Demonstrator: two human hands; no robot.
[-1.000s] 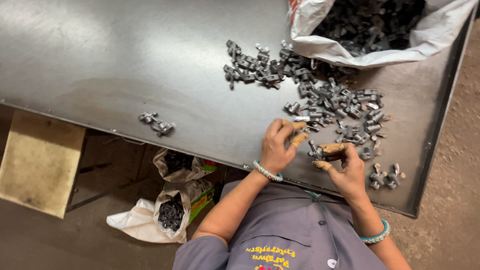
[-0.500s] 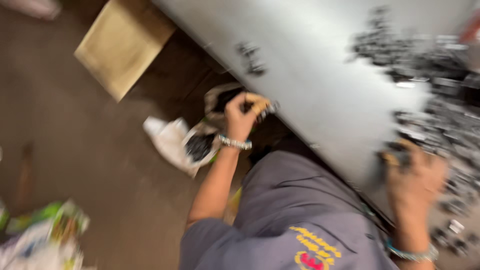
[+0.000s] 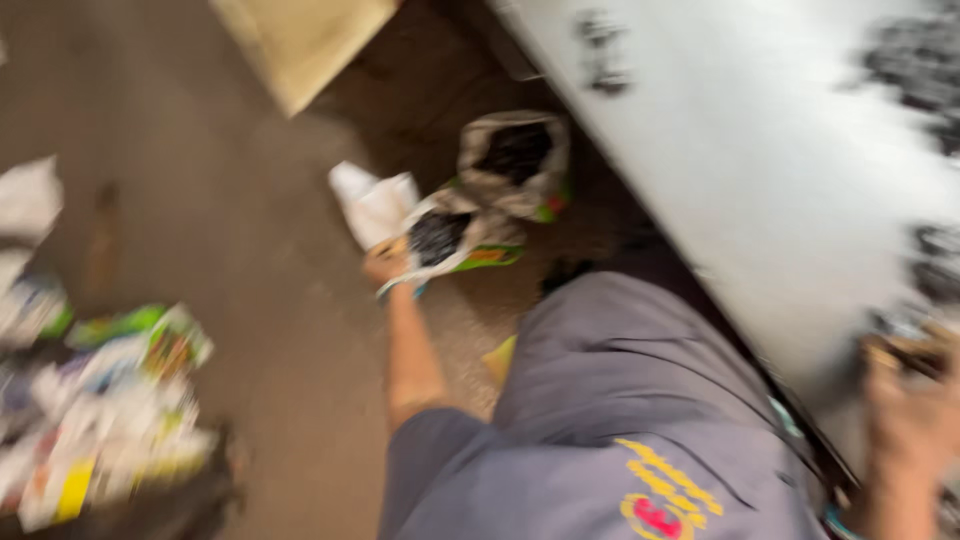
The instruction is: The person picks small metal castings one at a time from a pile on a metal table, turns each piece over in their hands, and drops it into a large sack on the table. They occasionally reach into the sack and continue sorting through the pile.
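The picture is blurred by head motion. My left hand (image 3: 390,262) reaches down beside the table to the floor, at the mouth of a white sack (image 3: 440,235) that holds dark metal parts. Whether its fingers hold anything cannot be made out. My right hand (image 3: 910,400) rests at the near edge of the grey metal table (image 3: 760,170), fingers closed around a small dark metal part. A heap of dark metal parts (image 3: 910,70) lies on the table's far right. I wear a grey shirt.
A second open sack (image 3: 515,150) of dark parts stands under the table edge. A pale wooden board (image 3: 300,40) lies on the floor at the top. Crumpled colourful wrappers (image 3: 110,400) litter the floor at left. Two small parts (image 3: 605,55) sit apart on the table.
My left hand has left the table and dropped to the sack on the floor. My view has swung left and down. The right hand stays at the table edge.
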